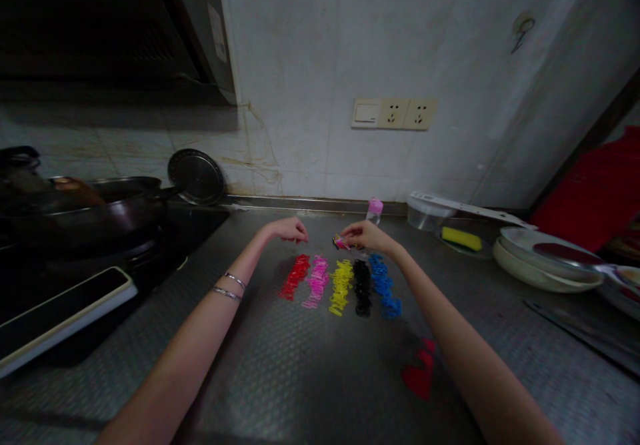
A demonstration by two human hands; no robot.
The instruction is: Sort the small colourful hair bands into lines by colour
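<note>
On the metal counter lie columns of small loops, side by side: red, pink, yellow, black and blue. My left hand is above the red column, its fingers closed together; what they hold, if anything, is too small to name. Behind the yellow and black columns, my right hand has its fingertips closed on a small mixed-colour pile of loops. A pink-capped bottle stands just behind my right hand.
A pan is on the stove at left, near a white-edged device. At right are a clear tub, a yellow sponge, stacked bowls and a knife. A red heart-shaped piece lies nearer.
</note>
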